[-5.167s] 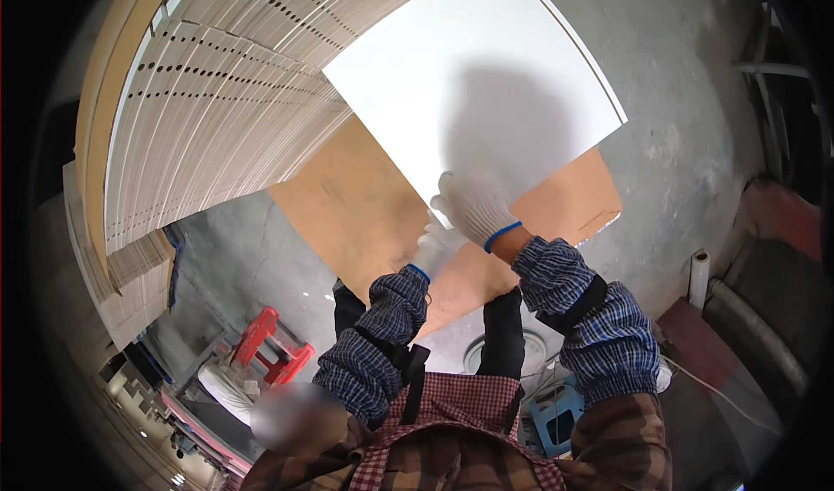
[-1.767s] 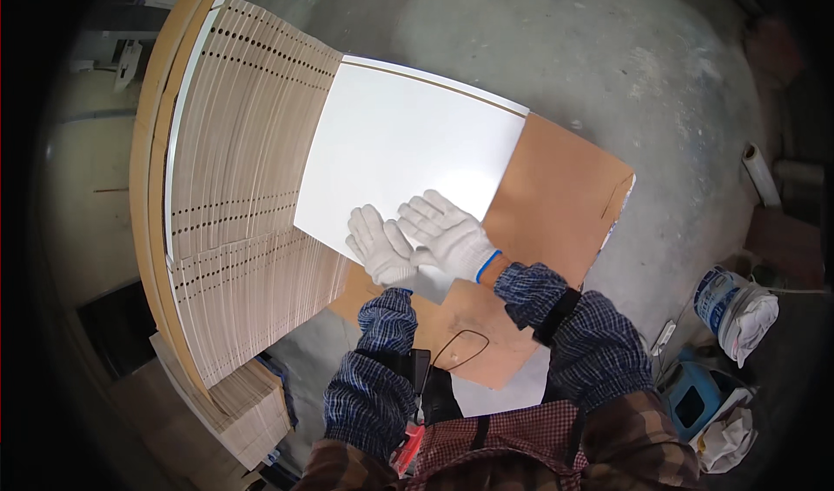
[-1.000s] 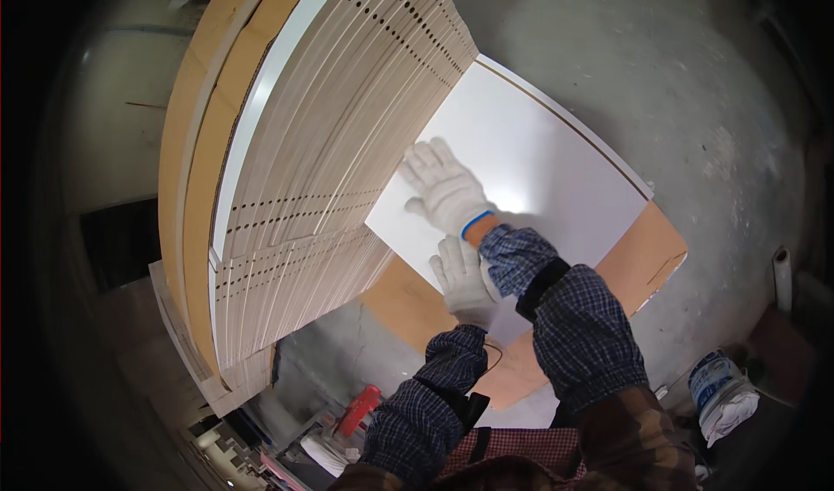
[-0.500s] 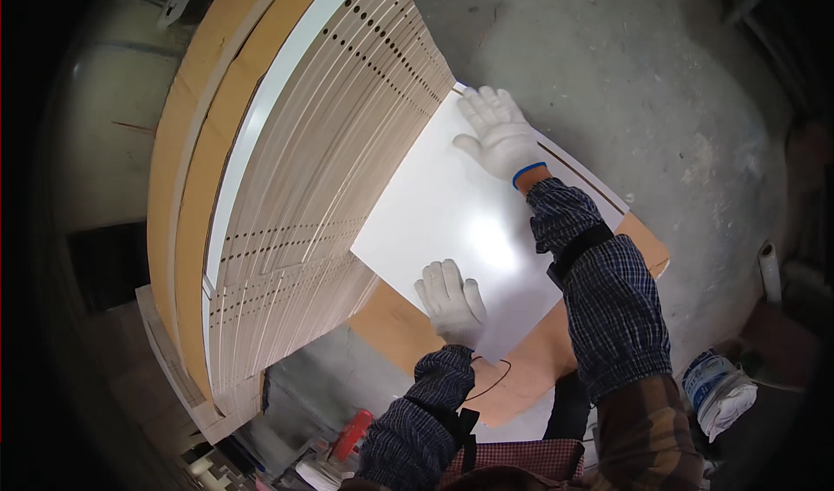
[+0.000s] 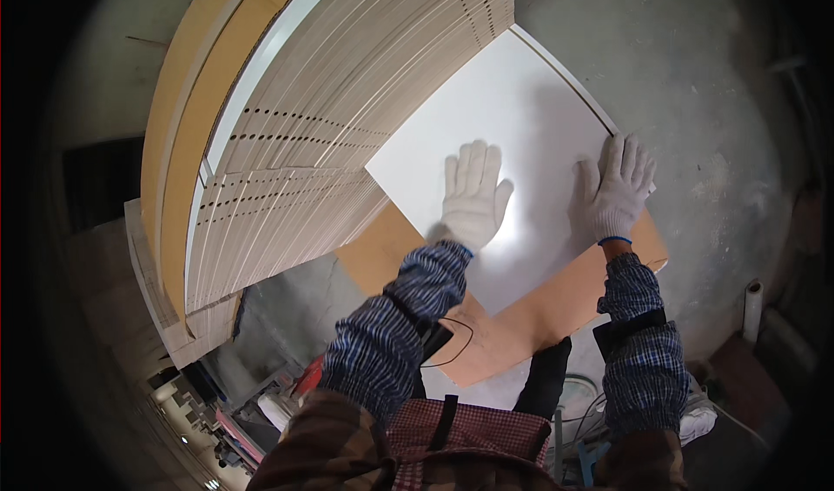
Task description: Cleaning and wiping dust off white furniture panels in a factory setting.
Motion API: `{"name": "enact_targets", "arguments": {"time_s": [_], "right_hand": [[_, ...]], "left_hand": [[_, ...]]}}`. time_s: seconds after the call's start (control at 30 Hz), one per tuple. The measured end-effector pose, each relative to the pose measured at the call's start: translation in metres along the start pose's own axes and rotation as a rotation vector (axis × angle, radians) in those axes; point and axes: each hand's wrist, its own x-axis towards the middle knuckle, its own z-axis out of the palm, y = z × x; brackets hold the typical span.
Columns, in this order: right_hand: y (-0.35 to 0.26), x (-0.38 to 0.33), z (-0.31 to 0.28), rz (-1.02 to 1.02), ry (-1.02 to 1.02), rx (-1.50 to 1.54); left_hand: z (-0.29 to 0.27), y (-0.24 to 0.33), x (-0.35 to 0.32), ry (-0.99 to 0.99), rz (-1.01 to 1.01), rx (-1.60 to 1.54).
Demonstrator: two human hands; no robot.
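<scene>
1. My left hand (image 5: 472, 197), in a white glove, lies flat on the white panel (image 5: 512, 135), fingers spread wide, holding nothing.
2. My right hand (image 5: 617, 189), also gloved, is pressed flat at the panel's right edge, fingers open.
3. The panel lies on a brown board (image 5: 556, 304) over the concrete floor (image 5: 695, 74).
4. Its left part runs under the leaning stack of drilled boards (image 5: 347, 117).
</scene>
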Motion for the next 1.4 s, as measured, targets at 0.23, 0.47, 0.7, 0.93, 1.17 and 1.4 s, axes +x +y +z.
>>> {"name": "enact_targets", "arguments": {"time_s": [0.23,0.47,0.7,0.93,1.17,1.4], "right_hand": [[0.003,-0.003,0.007,-0.019,0.035,0.015],[-0.007,0.001,0.003,0.005,0.056,0.071],[0.002,-0.002,0.007,-0.011,0.079,0.015],[0.008,0.000,0.010,0.010,0.113,0.054],[0.010,0.001,0.003,0.000,0.147,0.251],[0.019,0.003,-0.005,0.048,0.099,0.341]], "left_hand": [[0.005,-0.058,0.085,0.158,0.116,0.050],[-0.041,-0.159,-0.063,0.197,-0.014,-0.003],[-0.048,-0.120,-0.067,0.004,0.005,0.098],[0.002,0.028,-0.075,-0.189,0.310,0.004],[0.016,0.104,-0.075,-0.301,0.447,-0.179],[0.050,0.115,-0.069,-0.334,0.759,0.280]]}}
